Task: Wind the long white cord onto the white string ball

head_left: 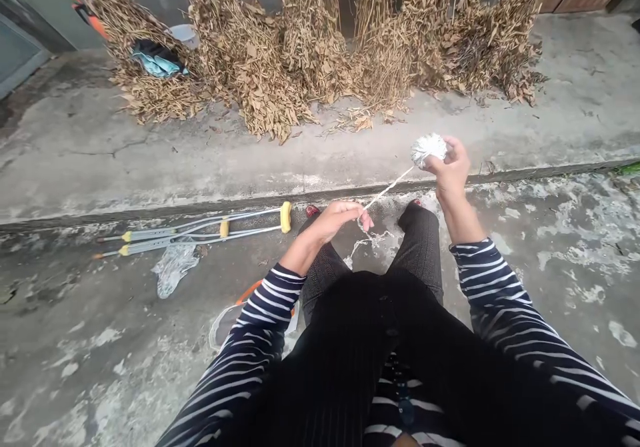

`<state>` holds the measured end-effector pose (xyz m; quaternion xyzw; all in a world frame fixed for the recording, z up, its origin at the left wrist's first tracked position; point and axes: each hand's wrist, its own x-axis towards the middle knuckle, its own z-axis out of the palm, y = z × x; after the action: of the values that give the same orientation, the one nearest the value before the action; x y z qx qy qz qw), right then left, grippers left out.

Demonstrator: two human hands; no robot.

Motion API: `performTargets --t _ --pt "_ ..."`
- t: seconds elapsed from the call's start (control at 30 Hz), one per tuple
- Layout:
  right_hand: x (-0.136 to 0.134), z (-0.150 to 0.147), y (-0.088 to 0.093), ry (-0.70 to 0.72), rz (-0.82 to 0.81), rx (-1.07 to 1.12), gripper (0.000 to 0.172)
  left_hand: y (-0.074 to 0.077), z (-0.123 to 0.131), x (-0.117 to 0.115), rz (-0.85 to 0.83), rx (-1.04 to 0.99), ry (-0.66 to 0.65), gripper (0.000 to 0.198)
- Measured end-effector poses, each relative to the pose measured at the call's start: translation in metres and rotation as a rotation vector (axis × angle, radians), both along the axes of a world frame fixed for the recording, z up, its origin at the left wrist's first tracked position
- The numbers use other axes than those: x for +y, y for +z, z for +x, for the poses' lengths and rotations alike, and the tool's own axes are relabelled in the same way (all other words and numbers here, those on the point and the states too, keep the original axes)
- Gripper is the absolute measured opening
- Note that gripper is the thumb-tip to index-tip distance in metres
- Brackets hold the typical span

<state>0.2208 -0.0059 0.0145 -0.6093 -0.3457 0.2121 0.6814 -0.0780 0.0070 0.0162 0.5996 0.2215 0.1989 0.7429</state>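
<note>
i have my right grip (pixel 453 164) closed on one ball of white string (pixel 429 148), ahead and to the right, by the edge of the step (pixel 350 150). one straight strand (pixel 393 184) runs down to my left grip (pixel 343 219), fingers pinched on it. loose string (pixel 373 239) shows between two shoes (pixel 312 211). concrete ground (pixel 565 260) stretches to either side; crutches (pixel 225 227) lie at left, one yellow pad (pixel 285 217) showing.

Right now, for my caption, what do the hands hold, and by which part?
Right hand: a white cord ball, by its right side. Left hand: its strand, at the taut stretch's lower end.
</note>
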Motion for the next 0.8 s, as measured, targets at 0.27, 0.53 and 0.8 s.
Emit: performTargets --t 0.27,0.53,0.8 --pt "-0.014 -0.005 0.036 0.155 0.055 0.080 0.055 -0.036 -0.005 0.020 0.177 0.340 0.105 0.023" --pt "-0.029 -0.028 0.080 0.466 -0.095 0.289 0.054 -0.022 0.064 0.030 0.220 0.127 0.359 0.050" --pt "-0.038 -0.041 0.079 0.575 -0.167 0.401 0.056 0.006 0.122 0.030 0.013 -0.248 0.269 0.036"
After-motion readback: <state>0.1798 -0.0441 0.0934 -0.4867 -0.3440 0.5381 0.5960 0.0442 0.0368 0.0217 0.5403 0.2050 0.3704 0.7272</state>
